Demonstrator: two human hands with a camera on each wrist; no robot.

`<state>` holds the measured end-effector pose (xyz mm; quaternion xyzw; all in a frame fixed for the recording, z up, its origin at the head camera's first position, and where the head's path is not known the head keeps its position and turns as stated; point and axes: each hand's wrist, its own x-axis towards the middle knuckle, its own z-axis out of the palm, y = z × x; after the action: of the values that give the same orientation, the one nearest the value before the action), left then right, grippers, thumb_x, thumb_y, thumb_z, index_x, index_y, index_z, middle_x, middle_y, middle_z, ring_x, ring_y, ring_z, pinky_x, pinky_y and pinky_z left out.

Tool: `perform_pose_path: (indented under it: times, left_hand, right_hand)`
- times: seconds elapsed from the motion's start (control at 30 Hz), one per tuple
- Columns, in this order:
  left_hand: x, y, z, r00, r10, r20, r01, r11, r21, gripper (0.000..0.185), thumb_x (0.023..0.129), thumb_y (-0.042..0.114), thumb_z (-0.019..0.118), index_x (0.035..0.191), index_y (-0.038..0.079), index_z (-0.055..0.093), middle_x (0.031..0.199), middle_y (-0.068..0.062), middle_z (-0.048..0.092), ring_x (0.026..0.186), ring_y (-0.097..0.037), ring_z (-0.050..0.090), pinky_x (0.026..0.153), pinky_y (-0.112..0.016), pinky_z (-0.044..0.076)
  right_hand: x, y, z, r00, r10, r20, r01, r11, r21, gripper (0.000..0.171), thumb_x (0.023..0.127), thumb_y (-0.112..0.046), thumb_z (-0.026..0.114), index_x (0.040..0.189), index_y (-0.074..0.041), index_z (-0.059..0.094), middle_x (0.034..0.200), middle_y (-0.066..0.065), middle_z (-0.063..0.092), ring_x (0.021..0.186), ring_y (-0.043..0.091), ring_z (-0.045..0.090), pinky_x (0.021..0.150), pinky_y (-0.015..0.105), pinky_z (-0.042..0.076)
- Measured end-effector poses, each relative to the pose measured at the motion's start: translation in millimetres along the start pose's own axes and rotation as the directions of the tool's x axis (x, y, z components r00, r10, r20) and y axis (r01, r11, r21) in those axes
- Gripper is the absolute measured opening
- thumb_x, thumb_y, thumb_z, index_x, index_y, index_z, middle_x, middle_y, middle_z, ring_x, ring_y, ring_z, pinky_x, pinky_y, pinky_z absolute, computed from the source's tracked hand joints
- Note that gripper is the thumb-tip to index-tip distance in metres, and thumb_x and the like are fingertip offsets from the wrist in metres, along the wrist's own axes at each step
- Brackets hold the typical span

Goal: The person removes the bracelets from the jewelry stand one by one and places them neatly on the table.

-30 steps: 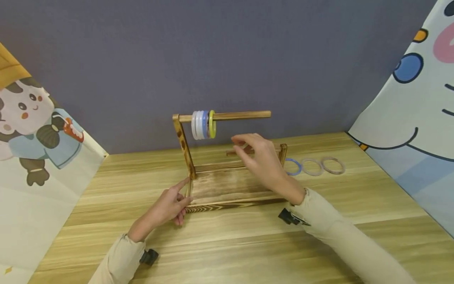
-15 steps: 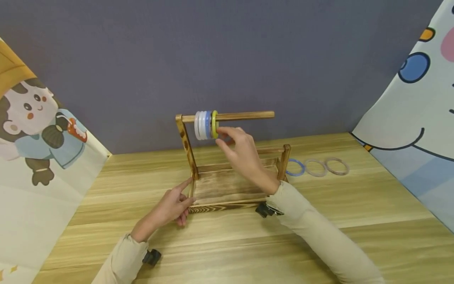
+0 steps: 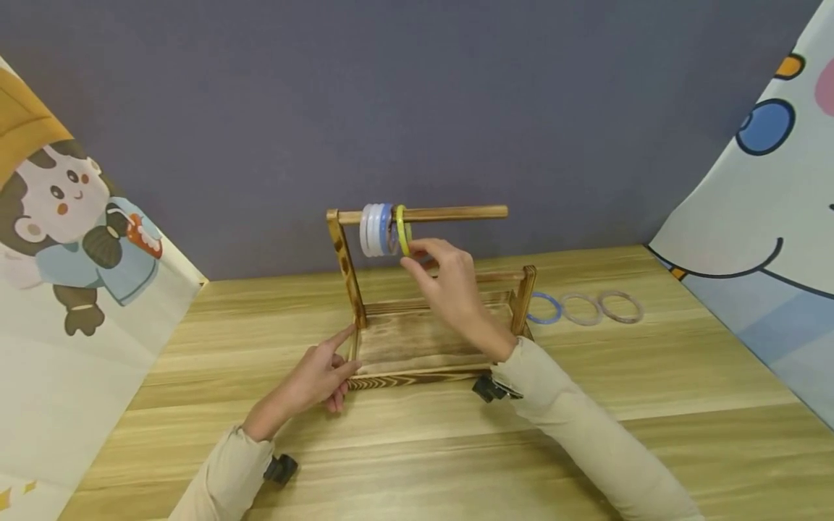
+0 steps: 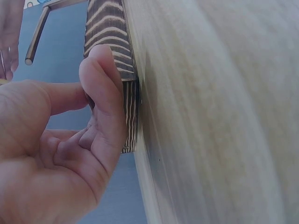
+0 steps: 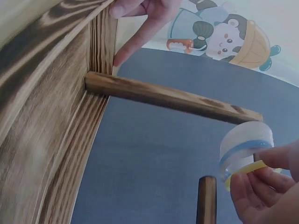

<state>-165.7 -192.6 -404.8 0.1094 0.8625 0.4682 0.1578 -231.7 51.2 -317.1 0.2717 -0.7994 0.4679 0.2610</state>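
I am pinching the yellow ring (image 3: pixel 404 230) at its lower edge between thumb and fingertips of my right hand (image 3: pixel 449 278); in the right wrist view the fingertips (image 5: pixel 254 184) are curling round its rim. The ring is hanging on the horizontal rod (image 3: pixel 449 213), threaded over it, with its flat face turned along the rod and tipping slightly away from the stack of white and blue rings (image 3: pixel 375 229) just beside it on the post side. The rod's long axis is running left to right across my view, fixed to the upright post (image 3: pixel 345 268) at its left end and free at its right end, so the open way off the rod lies to my right. My right forearm is reaching up and leftward over the wooden base (image 3: pixel 417 344), wrist raised. My left hand (image 3: pixel 322 376) is lower and nearer me, pressing on the base's front left corner, thumb and forefinger lying against the wood. Three more rings (image 3: pixel 583 307) are lying flat on the table (image 3: pixel 684 376), well apart to the right.
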Motion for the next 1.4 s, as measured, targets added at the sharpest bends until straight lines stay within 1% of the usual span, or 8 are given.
perform_pose_path:
  times: [0.13,0.3,0.5,0.67,0.87,1.07,1.3,1.4]
  left_hand:
    - [0.4,0.1,-0.1,1.000,-0.007,0.000,0.007,1.000,0.001,0.073,0.103,0.013,0.056,0.161,0.012,0.013,0.062,-0.016,0.061,0.042,-0.026,0.061,0.040,-0.043,0.058]
    - [1.7,-0.2,0.5,1.000,-0.001,0.000,0.001,1.000,-0.008,0.073,0.102,0.013,0.057,0.161,0.013,0.014,0.062,-0.016,0.061,0.041,-0.027,0.061,0.040,-0.044,0.057]
    - [2.6,-0.3,0.7,1.000,0.002,0.002,-0.002,1.000,-0.006,0.072,0.102,0.013,0.057,0.161,0.012,0.015,0.061,-0.016,0.061,0.041,-0.026,0.061,0.039,-0.044,0.057]
    - [2.0,1.1,1.6,1.000,0.013,-0.004,-0.013,1.000,0.020,0.072,0.101,0.008,0.056,0.160,0.007,0.014,0.061,-0.016,0.061,0.041,-0.025,0.061,0.039,-0.042,0.057]
    - [2.7,4.1,5.3,1.000,0.020,-0.020,-0.019,0.999,0.032,0.073,0.100,0.003,0.056,0.159,0.001,0.013,0.060,-0.017,0.059,0.040,-0.025,0.061,0.038,-0.041,0.057]
    - [2.4,4.2,6.1,0.999,0.019,-0.027,-0.018,0.999,0.037,0.073,0.099,0.002,0.056,0.159,0.000,0.013,0.059,-0.016,0.059,0.040,-0.025,0.060,0.038,-0.040,0.057]
    - [2.0,3.4,6.4,0.999,0.032,-0.022,-0.031,0.999,0.044,0.072,0.100,0.001,0.054,0.158,-0.002,0.013,0.059,-0.017,0.059,0.040,-0.025,0.061,0.037,-0.040,0.057]
    - [2.2,3.3,6.6,0.999,0.034,-0.023,-0.033,0.998,0.049,0.071,0.100,0.001,0.054,0.158,-0.002,0.014,0.059,-0.017,0.059,0.040,-0.024,0.061,0.037,-0.040,0.057]
  right_hand:
    - [0.6,3.0,-2.9,0.998,-0.026,-0.051,0.027,1.000,0.006,0.018,0.094,-0.012,0.070,0.102,0.003,0.074,0.093,0.013,0.073,0.081,0.023,0.070,0.074,0.029,0.063]
    - [-2.1,7.2,-8.7,0.997,-0.043,-0.068,0.043,0.999,-0.013,0.019,0.095,-0.013,0.069,0.102,0.004,0.074,0.095,0.014,0.074,0.080,0.023,0.072,0.073,0.027,0.063]
    - [-6.6,16.4,-20.7,0.994,-0.059,-0.091,0.053,0.997,-0.063,0.018,0.094,-0.012,0.069,0.102,0.003,0.075,0.097,0.015,0.075,0.082,0.023,0.073,0.073,0.030,0.064]
    - [-9.4,23.5,-33.0,0.995,-0.050,-0.088,0.042,0.995,-0.090,0.018,0.094,-0.012,0.069,0.104,0.002,0.075,0.097,0.014,0.075,0.083,0.022,0.073,0.073,0.031,0.063]
    - [-11.6,33.7,-48.0,0.992,-0.050,-0.119,0.038,0.994,-0.104,0.019,0.093,-0.012,0.071,0.104,0.003,0.075,0.095,0.015,0.075,0.082,0.026,0.073,0.072,0.040,0.064]
    - [-14.9,40.5,-60.5,0.989,-0.037,-0.142,0.019,0.991,-0.129,0.017,0.092,-0.010,0.072,0.103,0.003,0.075,0.093,0.015,0.075,0.079,0.024,0.073,0.069,0.036,0.064]
    - [-20.3,45.4,-70.2,0.986,-0.032,-0.164,0.007,0.988,-0.152,0.018,0.092,-0.011,0.072,0.102,0.004,0.075,0.094,0.016,0.075,0.080,0.028,0.073,0.070,0.040,0.064]
    - [-22.2,47.7,-75.5,0.985,-0.027,-0.172,0.000,0.987,-0.159,0.018,0.092,-0.010,0.072,0.102,0.005,0.075,0.094,0.017,0.075,0.081,0.028,0.074,0.071,0.039,0.064]
